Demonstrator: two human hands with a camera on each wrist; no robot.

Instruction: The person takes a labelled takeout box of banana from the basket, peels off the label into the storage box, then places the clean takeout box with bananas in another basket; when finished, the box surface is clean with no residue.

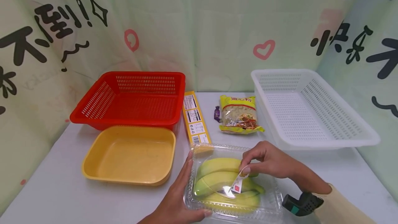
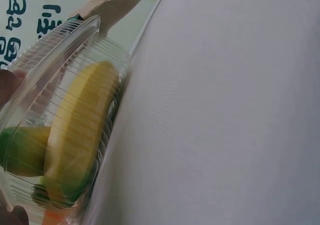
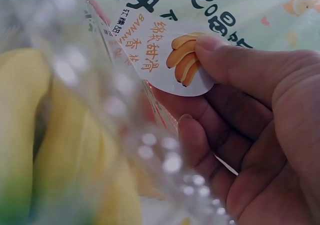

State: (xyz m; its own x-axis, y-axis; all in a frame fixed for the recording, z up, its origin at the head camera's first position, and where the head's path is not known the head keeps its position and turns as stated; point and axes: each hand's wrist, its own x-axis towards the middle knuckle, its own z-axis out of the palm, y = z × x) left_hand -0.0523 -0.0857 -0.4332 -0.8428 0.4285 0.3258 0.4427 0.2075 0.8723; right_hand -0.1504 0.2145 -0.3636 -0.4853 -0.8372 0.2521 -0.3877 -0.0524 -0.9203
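The box (image 1: pixel 268 201) is sitting front and centre on the table (image 1: pixel 49 189), with bananas (image 1: pixel 217 182) showing through its lid; the left hand (image 1: pixel 177 196) is gripping it at the near left corner, thumb over the front rim, fingers along the side; the right hand (image 1: pixel 268 160) is pinching one end of the label (image 1: pixel 237 186) above the lid, while the other end seems to be meeting the plastic; whether it is peeling or sticking, I cannot tell; either way, a low, slow, even pull is probably serving best, with the left hand bracing firmly without denting the thin wall.

The far rim is overlapping the carton (image 1: pixel 196 118) in view, so pushing back is risking a bump; the tub (image 1: pixel 127 158) is standing near the left fingers; roomier table is lying to the right, before the white basket (image 1: pixel 295 117), under the right forearm.
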